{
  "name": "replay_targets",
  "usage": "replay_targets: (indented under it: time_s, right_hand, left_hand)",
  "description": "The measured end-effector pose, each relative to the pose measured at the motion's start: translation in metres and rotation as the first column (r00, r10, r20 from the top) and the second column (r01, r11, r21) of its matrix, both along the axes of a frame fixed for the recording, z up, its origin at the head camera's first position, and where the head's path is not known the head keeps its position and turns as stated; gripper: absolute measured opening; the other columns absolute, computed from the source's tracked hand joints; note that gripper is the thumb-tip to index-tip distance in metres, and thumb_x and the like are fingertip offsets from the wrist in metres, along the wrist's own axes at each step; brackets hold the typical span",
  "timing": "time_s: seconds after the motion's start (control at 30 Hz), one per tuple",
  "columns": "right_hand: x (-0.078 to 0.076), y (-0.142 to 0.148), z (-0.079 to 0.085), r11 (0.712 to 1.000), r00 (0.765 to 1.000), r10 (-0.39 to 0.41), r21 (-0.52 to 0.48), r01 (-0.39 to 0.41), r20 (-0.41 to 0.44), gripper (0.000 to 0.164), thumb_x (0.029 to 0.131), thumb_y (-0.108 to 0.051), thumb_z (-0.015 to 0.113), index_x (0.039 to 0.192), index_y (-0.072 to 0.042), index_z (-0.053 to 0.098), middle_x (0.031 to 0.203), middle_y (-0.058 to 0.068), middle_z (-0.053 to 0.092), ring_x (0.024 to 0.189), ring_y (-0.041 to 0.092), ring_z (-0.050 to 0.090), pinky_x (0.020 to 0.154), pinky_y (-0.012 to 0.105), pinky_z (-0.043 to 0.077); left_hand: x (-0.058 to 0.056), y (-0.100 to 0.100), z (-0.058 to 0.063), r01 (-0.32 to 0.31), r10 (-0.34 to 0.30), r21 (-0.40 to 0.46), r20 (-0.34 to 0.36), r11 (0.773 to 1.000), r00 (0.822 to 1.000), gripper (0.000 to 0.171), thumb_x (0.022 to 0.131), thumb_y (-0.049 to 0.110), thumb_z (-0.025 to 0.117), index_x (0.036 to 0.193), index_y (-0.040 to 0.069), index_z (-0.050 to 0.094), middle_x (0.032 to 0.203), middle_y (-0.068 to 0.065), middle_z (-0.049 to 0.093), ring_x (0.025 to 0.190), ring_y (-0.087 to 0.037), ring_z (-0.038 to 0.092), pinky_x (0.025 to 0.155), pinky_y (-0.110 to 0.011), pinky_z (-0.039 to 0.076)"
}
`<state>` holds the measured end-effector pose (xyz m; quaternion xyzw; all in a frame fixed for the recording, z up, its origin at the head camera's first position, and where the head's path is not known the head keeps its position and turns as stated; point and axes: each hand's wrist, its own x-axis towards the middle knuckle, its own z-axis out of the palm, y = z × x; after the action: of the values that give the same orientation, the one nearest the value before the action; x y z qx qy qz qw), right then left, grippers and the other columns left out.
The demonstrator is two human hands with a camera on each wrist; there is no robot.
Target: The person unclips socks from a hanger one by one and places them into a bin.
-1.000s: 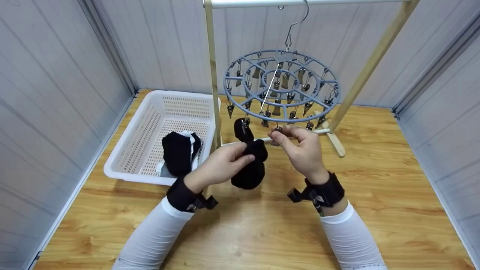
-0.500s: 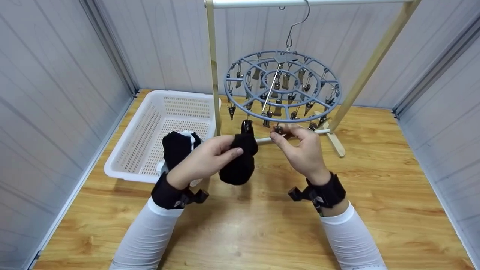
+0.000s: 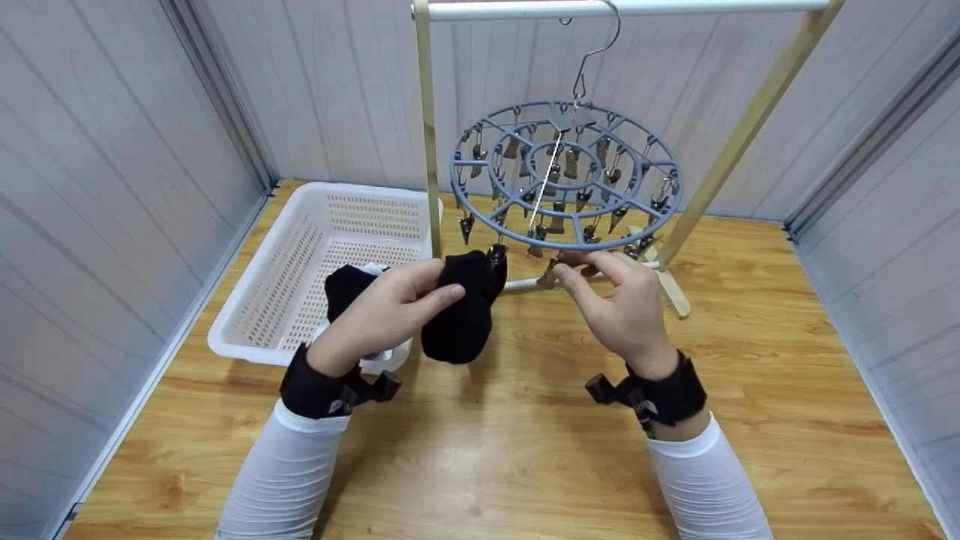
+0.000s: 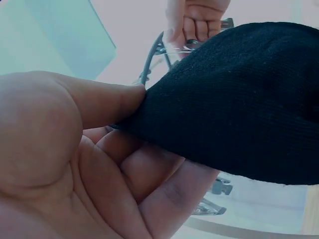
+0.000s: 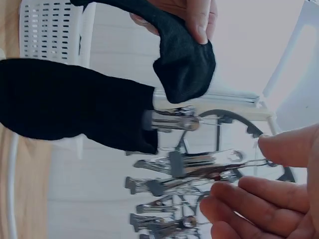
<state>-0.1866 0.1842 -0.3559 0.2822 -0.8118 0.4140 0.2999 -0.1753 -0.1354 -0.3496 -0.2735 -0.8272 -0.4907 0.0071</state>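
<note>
My left hand pinches a black sock between thumb and fingers, in front of the round blue-grey clip hanger. Seen up close in the left wrist view, the sock's edge lies under the thumb. Another black sock hangs from the hanger by a metal clip. My right hand is at the hanger's front edge, beside a metal clip. In the right wrist view, the thumb and fingers stand apart around that clip, without visibly squeezing it.
A white slotted basket at left holds black, white and grey socks. The hanger hooks on the white bar of a wooden-legged rack. Several other clips dangle from it. Panel walls enclose the wooden table.
My left hand has moved left with the black sock, away from the clipped sock. The right hand has shifted slightly right, and the clip beside it now hangs tilted.
</note>
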Motion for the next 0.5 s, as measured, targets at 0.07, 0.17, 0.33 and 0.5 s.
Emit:
replay_targets:
  time_s: [0.07,0.17,0.33,0.5]
  right_hand:
    - [0.003,0.001,0.003,1.0,0.999,-0.008,0.012,0.008,-0.049,0.015,0.102,-0.011,0.083,0.112,-0.001,0.085,0.106,0.01,0.083,0.092,0.024,0.076,0.084,0.025,0.059]
    - [0.007,0.001,0.006,1.0,0.991,-0.018,-0.006,0.017,-0.132,0.015,0.1,-0.005,0.083,0.114,0.001,0.084,0.107,0.011,0.083,0.089,0.028,0.076,0.086,0.02,0.056]
    - [0.012,-0.002,0.013,0.997,0.963,-0.047,-0.072,0.029,-0.264,0.011,0.098,-0.003,0.083,0.109,0.0,0.086,0.101,0.01,0.083,0.084,0.031,0.076,0.086,0.02,0.055]
    - [0.011,-0.005,0.017,0.986,0.913,-0.081,-0.166,0.015,-0.399,0.008,0.094,-0.001,0.083,0.101,0.002,0.085,0.094,0.014,0.082,0.081,0.034,0.074,0.088,0.026,0.057]
  left_hand:
    - [0.001,-0.002,0.002,-0.014,0.014,-0.002,-0.002,1.0,1.0,0.024,0.113,0.025,0.069,0.093,0.012,0.064,0.083,0.003,0.05,0.08,-0.018,0.053,0.074,-0.035,0.044]
    - [0.001,-0.006,0.004,-0.033,0.033,0.007,0.0,0.999,0.999,0.021,0.112,0.025,0.07,0.096,0.011,0.069,0.085,0.003,0.056,0.081,-0.018,0.056,0.075,-0.034,0.046]
    - [0.001,-0.015,0.006,-0.055,0.056,0.044,-0.025,0.998,0.998,0.016,0.111,0.02,0.071,0.1,0.008,0.073,0.087,0.002,0.063,0.083,-0.018,0.06,0.077,-0.032,0.049]
    - [-0.002,-0.029,0.007,-0.077,0.082,0.096,-0.055,0.992,0.995,0.013,0.111,0.015,0.071,0.103,0.004,0.074,0.083,0.001,0.064,0.077,-0.017,0.059,0.071,-0.028,0.048]
